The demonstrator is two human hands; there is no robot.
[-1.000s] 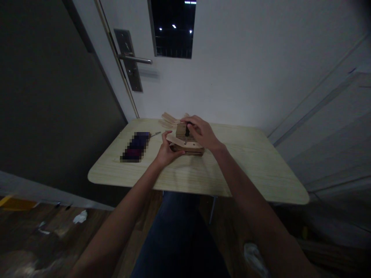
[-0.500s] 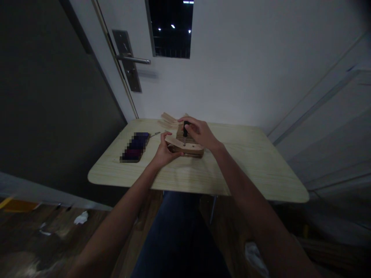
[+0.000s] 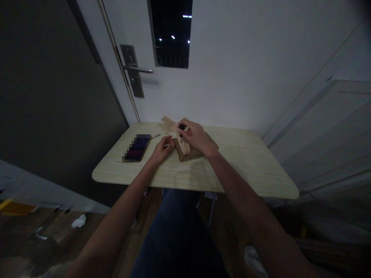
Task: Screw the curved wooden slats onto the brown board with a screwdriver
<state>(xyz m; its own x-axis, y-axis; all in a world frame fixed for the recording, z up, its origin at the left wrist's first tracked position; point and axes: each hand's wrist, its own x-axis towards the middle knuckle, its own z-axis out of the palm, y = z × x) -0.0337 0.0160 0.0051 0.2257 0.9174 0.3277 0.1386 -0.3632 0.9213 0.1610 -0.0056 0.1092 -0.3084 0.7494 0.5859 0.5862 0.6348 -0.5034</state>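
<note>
A black-handled screwdriver (image 3: pixel 181 132) is gripped in my right hand (image 3: pixel 195 135), its shaft pointing down at a pale wooden strip (image 3: pixel 184 148). The strip lies over a brown wooden block (image 3: pixel 191 156), which now sits at an angle on the table. Beside the block's left corner is my left hand (image 3: pixel 162 150), its fingers curled. A thin light streak shows between finger and thumb, too small to name. Whether these fingertips touch the block is unclear. My right hand hides part of the block and strip.
A phone with a blurred screen (image 3: pixel 136 148) lies left on the pale table (image 3: pixel 246 166), near a thin metal tool (image 3: pixel 155 136). More pale wooden strips (image 3: pixel 168 122) lie behind my hands. A door with a lever handle (image 3: pixel 142 70) rises beyond the table's back edge.
The block has turned on the table, and its left corner now faces my left hand. My left hand has come off the strip to the block's side. The screwdriver stays in my right hand.
</note>
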